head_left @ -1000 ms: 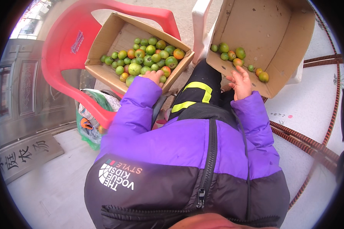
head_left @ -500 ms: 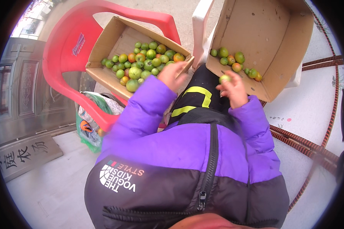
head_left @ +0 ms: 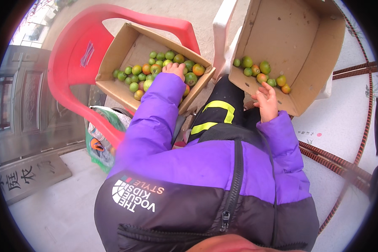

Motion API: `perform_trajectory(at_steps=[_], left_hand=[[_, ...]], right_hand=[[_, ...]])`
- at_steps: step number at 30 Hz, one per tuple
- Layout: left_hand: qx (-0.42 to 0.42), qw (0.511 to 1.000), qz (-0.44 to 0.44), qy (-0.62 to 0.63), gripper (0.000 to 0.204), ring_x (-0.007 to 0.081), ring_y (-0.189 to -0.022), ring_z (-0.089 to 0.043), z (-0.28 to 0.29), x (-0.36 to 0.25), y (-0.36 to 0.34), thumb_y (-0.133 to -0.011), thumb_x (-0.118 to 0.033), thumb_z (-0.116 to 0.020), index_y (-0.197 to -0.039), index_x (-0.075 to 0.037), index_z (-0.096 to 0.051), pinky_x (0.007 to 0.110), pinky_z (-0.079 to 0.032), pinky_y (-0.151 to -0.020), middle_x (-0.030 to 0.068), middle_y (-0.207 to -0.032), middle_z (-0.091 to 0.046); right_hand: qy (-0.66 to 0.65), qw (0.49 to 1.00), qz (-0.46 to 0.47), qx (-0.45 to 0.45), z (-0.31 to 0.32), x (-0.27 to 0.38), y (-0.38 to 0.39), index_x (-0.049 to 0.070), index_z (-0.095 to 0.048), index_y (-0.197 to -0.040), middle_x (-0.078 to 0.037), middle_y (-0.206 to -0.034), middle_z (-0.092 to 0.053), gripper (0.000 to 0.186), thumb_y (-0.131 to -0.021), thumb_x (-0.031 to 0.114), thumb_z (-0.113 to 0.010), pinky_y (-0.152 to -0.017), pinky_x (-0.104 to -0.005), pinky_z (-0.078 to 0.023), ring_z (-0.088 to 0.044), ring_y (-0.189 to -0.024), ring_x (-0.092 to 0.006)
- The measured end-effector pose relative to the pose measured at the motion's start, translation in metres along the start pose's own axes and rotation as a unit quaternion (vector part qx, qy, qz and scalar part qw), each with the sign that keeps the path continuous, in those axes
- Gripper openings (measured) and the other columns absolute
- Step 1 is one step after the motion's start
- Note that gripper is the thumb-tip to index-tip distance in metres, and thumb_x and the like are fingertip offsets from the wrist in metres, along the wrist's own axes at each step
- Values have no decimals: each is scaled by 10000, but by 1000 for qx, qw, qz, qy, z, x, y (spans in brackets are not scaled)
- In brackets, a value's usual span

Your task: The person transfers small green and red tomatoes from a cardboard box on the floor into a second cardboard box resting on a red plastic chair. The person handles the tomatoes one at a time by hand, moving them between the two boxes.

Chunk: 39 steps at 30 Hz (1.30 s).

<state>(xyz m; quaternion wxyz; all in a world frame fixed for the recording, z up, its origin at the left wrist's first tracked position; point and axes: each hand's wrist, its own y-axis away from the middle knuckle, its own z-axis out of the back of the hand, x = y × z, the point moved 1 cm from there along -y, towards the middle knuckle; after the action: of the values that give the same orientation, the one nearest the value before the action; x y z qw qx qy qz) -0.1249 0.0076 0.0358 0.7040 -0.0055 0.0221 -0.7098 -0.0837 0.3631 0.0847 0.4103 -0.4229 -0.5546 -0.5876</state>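
Small round fruits (head_left: 157, 69), green and orange mixed, lie piled in the left cardboard box (head_left: 113, 86), which sits on the seat of a red plastic chair (head_left: 71, 54). Left hand (head_left: 174, 69) reaches into that box, knuckles up, fingers curled down onto the pile near its right side; grip mostly hidden from above, cannot tell if it has closed on a fruit. Purple sleeve (head_left: 155, 113) runs from the jacket up to that hand. Second cardboard box (head_left: 306, 54) stands tilted at upper right against a white chair (head_left: 222, 29); a smaller cluster of the same fruits (head_left: 260, 71) lies along its lower left edge. Right hand (head_left: 266, 101) is at that box's near rim, just below the cluster, fingers loosely spread and half open, nothing seen in it. Black trouser leg with yellow stripe (head_left: 216, 111) shows between the two boxes. Green bag (head_left: 98, 138) lies on the floor under the red chair.
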Motion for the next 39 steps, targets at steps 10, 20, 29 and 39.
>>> perform_trajectory(at_steps=[10,20,29,39], left_hand=[[-24,742,134,657,370,208,-936,-649,17,-9,32,-912,-254,-644,-1229,-79,-566,338,-506,-814,76,-1050,-662],[231,455,145,848,375,152,-880,-664,70,-93,68,-971,-331,-568,-1265,-109,-498,306,-537,-808,44,-1106,-636],[141,623,21,769,513,136,-978,-590,84,-119,80,-909,-225,-670,-1333,-50,-439,289,-500,-865,73,-1124,-573],[134,577,-4,806,467,152,-1092,-532,109,-138,92,-898,-79,-613,-1328,-45,-433,319,-439,-953,60,-1162,-546]], right_hand=[[9,999,-31,24,-9,8,9,50,-387,-1390,-158,-1291,-486,531,-902,129,-579,-712,-281,-492,-615,-912,-166],[90,949,155,260,-62,36,32,78,-446,-1368,-125,-1254,-516,565,-857,163,-671,-782,-287,-503,-589,-925,-145],[-101,952,-10,289,-52,44,29,21,-488,-1298,-26,-1144,-608,439,-966,295,-576,-843,-297,-467,-575,-983,-135],[-240,884,-47,399,-49,37,31,37,-528,-1209,-36,-1009,-612,446,-1037,411,-357,-764,-265,-467,-580,-852,-114]])
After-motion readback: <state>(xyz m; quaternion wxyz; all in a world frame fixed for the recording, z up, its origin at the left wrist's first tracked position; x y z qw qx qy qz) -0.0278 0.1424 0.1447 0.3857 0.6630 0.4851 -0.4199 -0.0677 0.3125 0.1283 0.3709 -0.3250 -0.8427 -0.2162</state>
